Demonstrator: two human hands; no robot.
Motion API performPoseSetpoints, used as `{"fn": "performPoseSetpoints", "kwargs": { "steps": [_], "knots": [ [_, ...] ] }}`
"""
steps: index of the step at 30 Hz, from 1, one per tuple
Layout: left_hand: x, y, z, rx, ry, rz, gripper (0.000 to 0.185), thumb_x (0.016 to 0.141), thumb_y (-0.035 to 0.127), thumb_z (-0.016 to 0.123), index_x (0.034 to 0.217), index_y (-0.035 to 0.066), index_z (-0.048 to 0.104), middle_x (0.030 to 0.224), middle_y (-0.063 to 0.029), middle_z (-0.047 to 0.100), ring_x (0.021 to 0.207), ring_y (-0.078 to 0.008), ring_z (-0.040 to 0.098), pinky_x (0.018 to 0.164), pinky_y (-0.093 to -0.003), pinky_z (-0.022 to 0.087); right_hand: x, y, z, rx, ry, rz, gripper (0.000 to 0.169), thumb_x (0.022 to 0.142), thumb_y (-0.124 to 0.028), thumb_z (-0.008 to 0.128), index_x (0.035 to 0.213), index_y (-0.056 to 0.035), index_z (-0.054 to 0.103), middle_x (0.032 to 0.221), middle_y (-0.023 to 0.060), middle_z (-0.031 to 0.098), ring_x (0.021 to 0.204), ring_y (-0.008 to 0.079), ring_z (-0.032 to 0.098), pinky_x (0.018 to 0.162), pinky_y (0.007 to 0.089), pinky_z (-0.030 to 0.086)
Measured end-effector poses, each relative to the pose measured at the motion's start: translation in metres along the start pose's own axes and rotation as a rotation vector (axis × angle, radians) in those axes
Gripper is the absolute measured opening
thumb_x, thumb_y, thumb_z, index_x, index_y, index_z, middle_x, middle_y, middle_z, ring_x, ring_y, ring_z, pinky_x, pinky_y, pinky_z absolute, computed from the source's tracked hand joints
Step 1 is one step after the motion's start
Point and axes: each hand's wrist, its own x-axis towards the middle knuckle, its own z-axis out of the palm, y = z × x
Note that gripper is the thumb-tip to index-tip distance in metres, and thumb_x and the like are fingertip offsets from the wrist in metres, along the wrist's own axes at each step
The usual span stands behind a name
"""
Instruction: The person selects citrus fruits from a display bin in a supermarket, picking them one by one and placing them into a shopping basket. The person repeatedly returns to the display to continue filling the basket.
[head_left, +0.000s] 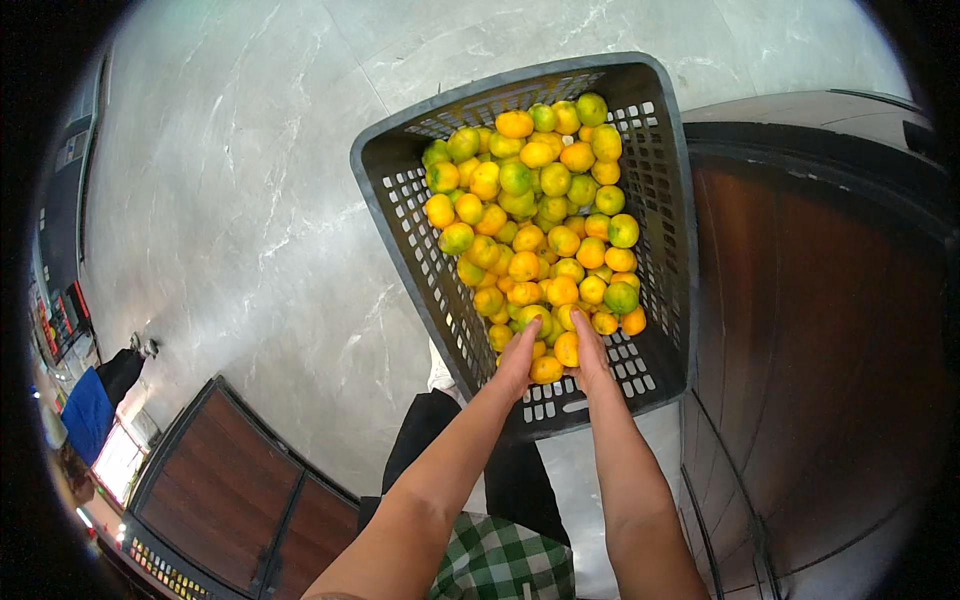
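Note:
A large black plastic crate (679, 225) with slotted walls stands before me, part-filled with green and orange mandarins (528, 238). Both my hands reach down into its near end. Palms facing, they cup a small cluster of fruit between them. My left hand (517, 361) is on the cluster's left side, its thumb against a yellow-green mandarin (534, 316). On the opposite side, my right hand (592, 354) has its thumb beside another and its fingertips under an orange mandarin (567, 349). Most of the fingers are hidden below the fruit.
Grey marbled floor tiles (247, 187) surround the crate. A dark wood-panelled unit (817, 330) rises close on the right. Another brown-panelled unit (217, 487) stands at lower left, near a crate of fruit (161, 566). A person in blue (91, 412) is at the far left.

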Motion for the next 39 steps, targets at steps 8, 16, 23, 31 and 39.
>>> {"fn": "performPoseSetpoints", "kwargs": {
  "steps": [8,16,23,31,39],
  "knots": [
    [0.024,0.0,0.0,0.173,0.067,-0.105,0.086,0.089,0.073,0.044,0.152,0.017,0.031,0.149,-0.0111,0.044,0.133,-0.0327,0.047,0.1,-0.0688,0.036,0.04,0.008,-0.029,0.325,-0.232,0.025,0.075,0.089,-0.065,0.057,0.142,-0.0131,0.048,0.136,0.008,0.056,0.122,0.0272,0.057,0.097,0.0461,0.049],
    [0.003,0.015,0.01,0.105,-0.102,-0.169,0.079,0.093,0.069,0.038,0.151,0.016,0.03,0.148,-0.0108,0.044,0.132,-0.0301,0.049,0.098,-0.0641,0.043,0.035,0.005,-0.032,0.342,-0.239,-0.011,0.07,0.093,-0.058,0.057,0.144,-0.0122,0.045,0.137,0.0084,0.055,0.124,0.0251,0.055,0.101,0.0425,0.047],
    [-0.069,0.008,0.017,0.082,-0.12,-0.056,0.079,0.094,0.067,0.04,0.152,0.015,0.03,0.151,-0.0112,0.041,0.134,-0.0314,0.047,0.099,-0.0636,0.042,-0.035,-0.003,-0.028,0.317,-0.251,-0.102,0.073,0.093,-0.057,0.058,0.145,-0.0091,0.043,0.138,0.0088,0.053,0.124,0.0238,0.054,0.102,0.0394,0.045],
    [-0.267,0.024,0.033,0.047,-0.212,-0.088,0.07,0.098,0.062,0.037,0.15,0.014,0.033,0.15,-0.0117,0.042,0.133,-0.0328,0.048,0.103,-0.0628,0.04,-0.243,-0.02,-0.011,0.328,-0.278,-0.114,0.064,0.097,-0.057,0.052,0.133,-0.0047,0.055,0.129,0.0089,0.061,0.117,0.0228,0.061,0.1,0.0386,0.048],
    [-0.523,0.047,0.078,0.247,-0.353,0.028,0.067,0.099,0.06,0.03,0.149,0.015,0.033,0.146,-0.0104,0.045,0.132,-0.0322,0.049,0.102,-0.0605,0.04,-0.495,-0.038,0.0,0.371,-0.193,-0.351,0.053,0.103,-0.044,0.047,0.13,0.0009,0.053,0.126,0.0134,0.061,0.114,0.0252,0.062,0.098,0.0379,0.05]
  ]
}}
